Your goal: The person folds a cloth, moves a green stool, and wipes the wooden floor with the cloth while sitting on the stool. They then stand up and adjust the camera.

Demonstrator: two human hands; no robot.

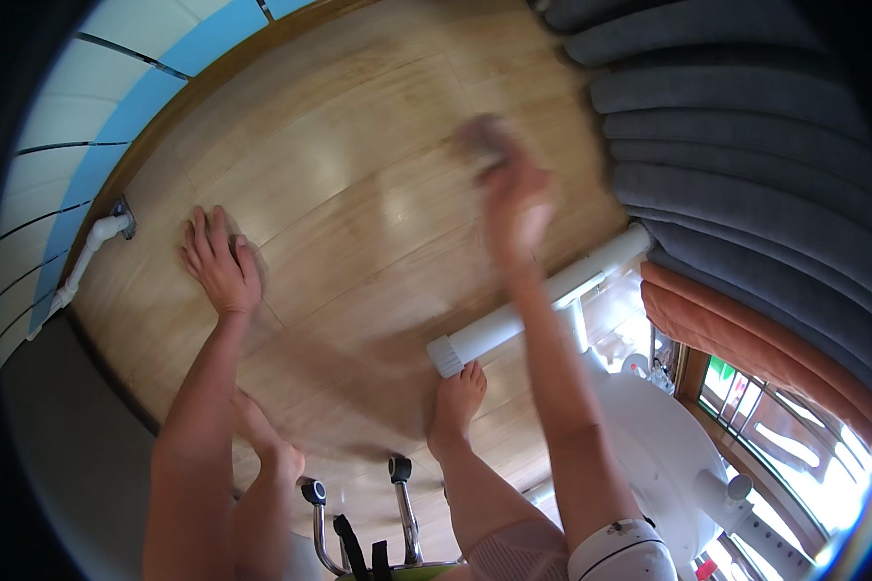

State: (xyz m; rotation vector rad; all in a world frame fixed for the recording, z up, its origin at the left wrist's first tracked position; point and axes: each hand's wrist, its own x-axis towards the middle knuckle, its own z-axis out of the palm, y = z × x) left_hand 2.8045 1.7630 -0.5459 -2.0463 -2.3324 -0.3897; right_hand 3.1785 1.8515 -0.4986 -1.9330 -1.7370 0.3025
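My left hand (221, 265) rests palm down on the wood-look floor (320, 254), its fingers spread and nothing in it. Farther right and ahead, my right hand (519, 200) is blurred by motion over the floor. A small dark thing (487, 138) shows at its fingertips, too blurred to name; whether the fingers grip it I cannot tell. Below the right hand, a white plastic pipe with an end cap (505, 330) runs along the floor, near my bare right foot (461, 399).
Dark grey curtains (734, 152) hang at right beside an orange curtain (734, 341). A white rounded tank (647, 450) stands lower right. Chrome chair legs (407, 516) are between my legs. A white pipe elbow (105, 231) meets the floor by the tiled wall (80, 94).
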